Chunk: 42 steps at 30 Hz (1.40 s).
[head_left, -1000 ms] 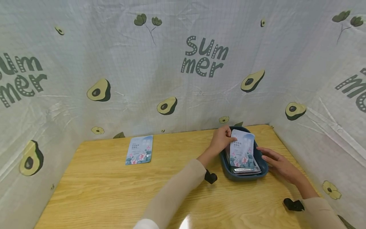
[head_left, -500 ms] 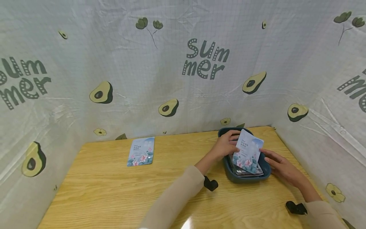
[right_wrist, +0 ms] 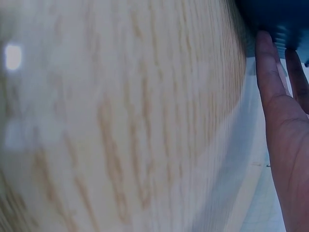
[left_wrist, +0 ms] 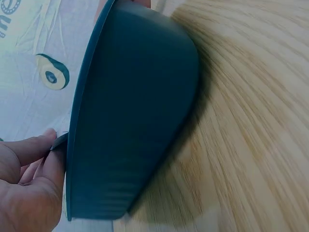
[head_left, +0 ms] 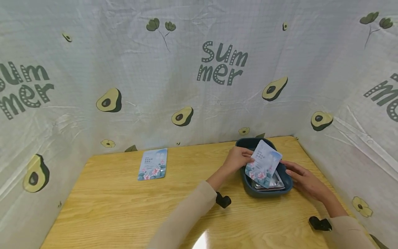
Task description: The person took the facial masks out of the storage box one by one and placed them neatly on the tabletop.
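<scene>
My left hand [head_left: 235, 159] pinches the left edge of a pale blue sachet [head_left: 264, 162] printed with pink flowers. The sachet hangs tilted over a dark blue plastic basin [head_left: 259, 194]. Under it, silvery sachets [head_left: 276, 182] lie inside the basin, partly hidden. In the left wrist view, thumb and fingers meet on a thin dark edge [left_wrist: 60, 141] at the basin's rim. My right hand [head_left: 307, 181] is at the basin's right side. The right wrist view has its fairly straight fingers [right_wrist: 268, 63] against the outer wall.
Another flowered sachet [head_left: 152, 164] lies flat at the back left of the wooden table [head_left: 124, 207]. A white cloth [head_left: 143, 76] with avocado prints hangs behind the table and along both sides.
The sachet in my left hand has gone from nearly straight to tilted, first swinging right, then back left. More of the silvery sachets shows. My right hand stays at the basin's side.
</scene>
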Each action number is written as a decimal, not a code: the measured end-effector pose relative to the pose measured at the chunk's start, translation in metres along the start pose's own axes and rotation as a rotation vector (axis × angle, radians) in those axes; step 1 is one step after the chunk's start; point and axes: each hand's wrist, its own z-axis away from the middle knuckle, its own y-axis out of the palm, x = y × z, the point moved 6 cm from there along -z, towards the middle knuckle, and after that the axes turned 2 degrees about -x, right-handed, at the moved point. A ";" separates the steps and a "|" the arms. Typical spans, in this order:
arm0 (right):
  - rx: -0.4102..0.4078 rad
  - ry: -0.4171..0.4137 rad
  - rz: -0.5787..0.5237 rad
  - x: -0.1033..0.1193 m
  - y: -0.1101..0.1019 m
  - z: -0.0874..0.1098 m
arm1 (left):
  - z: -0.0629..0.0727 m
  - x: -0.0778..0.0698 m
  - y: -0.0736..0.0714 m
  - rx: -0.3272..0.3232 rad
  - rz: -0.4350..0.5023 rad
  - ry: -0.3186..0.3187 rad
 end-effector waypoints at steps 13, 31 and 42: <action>-0.022 0.025 0.026 -0.004 0.003 0.001 | 0.013 0.015 -0.035 0.141 0.130 -0.064; -0.023 0.002 0.032 0.002 0.001 0.002 | 0.054 0.057 -0.050 0.480 0.329 -0.306; -0.012 0.039 0.017 0.000 0.003 0.000 | 0.066 0.059 -0.093 0.309 0.423 -0.139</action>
